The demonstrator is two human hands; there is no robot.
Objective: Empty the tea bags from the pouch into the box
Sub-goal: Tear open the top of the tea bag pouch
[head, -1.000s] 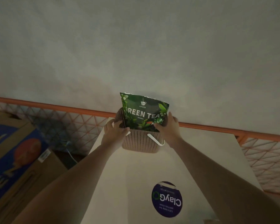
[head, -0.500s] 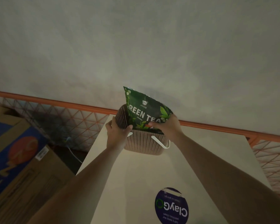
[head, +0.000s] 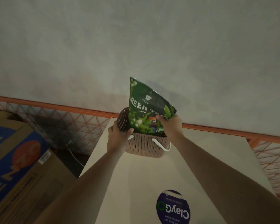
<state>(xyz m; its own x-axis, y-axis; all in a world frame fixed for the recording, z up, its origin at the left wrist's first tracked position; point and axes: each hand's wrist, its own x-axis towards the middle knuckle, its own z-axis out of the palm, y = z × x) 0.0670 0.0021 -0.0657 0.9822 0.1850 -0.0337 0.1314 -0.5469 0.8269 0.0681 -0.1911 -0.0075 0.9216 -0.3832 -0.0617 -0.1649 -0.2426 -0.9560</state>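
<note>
A green tea pouch (head: 145, 107), dark green with leaf print, stands tilted with its lower end inside a beige perforated box (head: 145, 145) at the far end of the table. My right hand (head: 168, 126) grips the pouch's lower right corner. My left hand (head: 118, 136) holds the box's left rim, thumb over the edge. A white handle (head: 162, 145) hangs on the box's front. The inside of the box and any tea bags are hidden.
The box stands on a pale table (head: 136, 183) with a round purple sticker (head: 172, 208) near me. Large cardboard cartons (head: 18, 167) sit to the left. An orange rail with mesh (head: 63, 109) runs behind, under a grey wall.
The pouch has risen higher out of the box and tilted, its top left corner now pointing up. My right hand lifted with it; my left hand stayed on the box rim.
</note>
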